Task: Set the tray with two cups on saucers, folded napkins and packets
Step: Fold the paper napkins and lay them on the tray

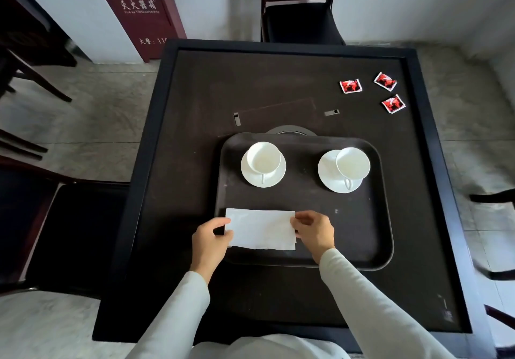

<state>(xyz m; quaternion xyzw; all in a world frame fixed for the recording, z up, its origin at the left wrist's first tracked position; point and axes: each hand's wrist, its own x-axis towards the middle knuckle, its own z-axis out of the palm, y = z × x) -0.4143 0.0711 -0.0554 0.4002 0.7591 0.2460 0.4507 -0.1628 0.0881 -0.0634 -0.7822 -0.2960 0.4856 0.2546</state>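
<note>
A dark tray (362,236) lies on the black table. Two white cups stand on white saucers at its far side: the left cup (263,157) on its saucer (276,176), the right cup (352,162) on its saucer (327,172). A white napkin (260,229), folded into a rectangle, lies at the tray's near left. My left hand (210,240) pinches its left edge and my right hand (315,232) pinches its right edge. Three red packets (350,86) (385,81) (393,103) lie on the table at the far right, off the tray.
The square black table (195,108) has a raised rim. A round inset (291,130) shows just behind the tray. Dark chairs stand at the far side (301,21), the left (80,233) and the right. A dark red cabinet (142,10) stands at the wall.
</note>
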